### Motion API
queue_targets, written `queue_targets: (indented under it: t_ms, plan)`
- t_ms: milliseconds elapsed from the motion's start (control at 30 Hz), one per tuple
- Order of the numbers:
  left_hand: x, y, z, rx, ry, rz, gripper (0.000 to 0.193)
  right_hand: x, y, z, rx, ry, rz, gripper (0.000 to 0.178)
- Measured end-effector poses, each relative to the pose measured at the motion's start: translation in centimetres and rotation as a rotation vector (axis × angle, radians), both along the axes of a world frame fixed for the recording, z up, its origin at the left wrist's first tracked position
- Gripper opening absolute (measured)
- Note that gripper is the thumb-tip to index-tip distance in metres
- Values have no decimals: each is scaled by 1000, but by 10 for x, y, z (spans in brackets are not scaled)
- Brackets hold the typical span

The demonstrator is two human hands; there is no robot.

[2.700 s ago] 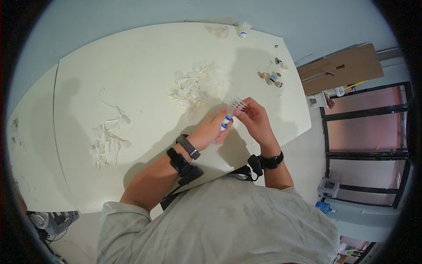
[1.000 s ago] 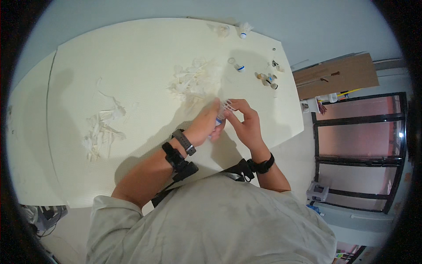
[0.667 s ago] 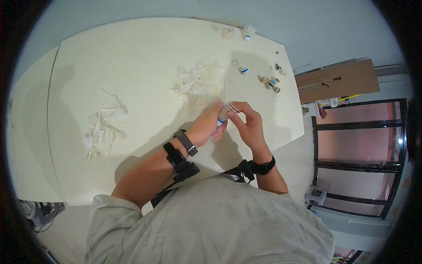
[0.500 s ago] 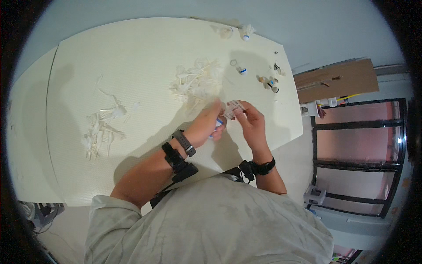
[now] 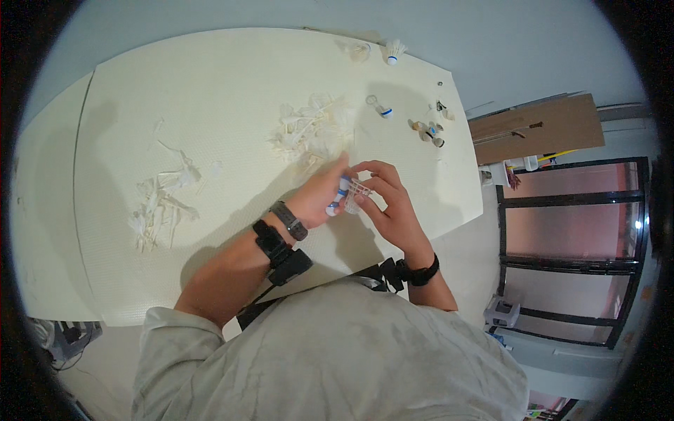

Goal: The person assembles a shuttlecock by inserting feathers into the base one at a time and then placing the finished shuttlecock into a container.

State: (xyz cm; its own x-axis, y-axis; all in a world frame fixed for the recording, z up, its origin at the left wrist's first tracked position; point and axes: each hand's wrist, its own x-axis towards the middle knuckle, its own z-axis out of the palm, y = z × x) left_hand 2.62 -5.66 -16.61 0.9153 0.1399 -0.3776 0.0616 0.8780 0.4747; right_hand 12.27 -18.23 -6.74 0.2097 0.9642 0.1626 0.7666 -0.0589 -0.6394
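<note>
Over the near side of the table, my two hands meet. My left hand is closed round a small blue-and-white piece, its exact kind partly hidden by the fingers. The fingers and thumb of my right hand pinch a white mesh shuttlecock skirt, held against the blue-and-white piece. Just beyond my left hand lies a loose pile of white feathers. Another feather pile is farther left.
Toward the far right are a shuttlecock, a shuttlecock skirt, a blue-banded cork base beside a clear ring, and several small corks and bits. The table ends at the right, near a brown board.
The mesh skirt has turned and come down and left, against the blue-and-white piece. My right fingers have shifted with it, and more of the blue-and-white piece shows.
</note>
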Motion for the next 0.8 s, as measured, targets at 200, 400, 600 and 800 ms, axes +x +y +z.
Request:
queue_targets:
  t_ms: [200,400,600,800]
  plan:
    - [-6,-4,6,191,-4,-40,45,16,-6,-6,-87,188,-69,17]
    - [-5,-1,12,365,-78,-109,39,94,-35,-67,125,475,-409,27]
    - [-1,-17,27,439,47,-112,32,161,-34,-54,29,300,-442,25]
    - [51,-45,51,531,163,-100,29,218,-4,-42,27,-126,-183,23]
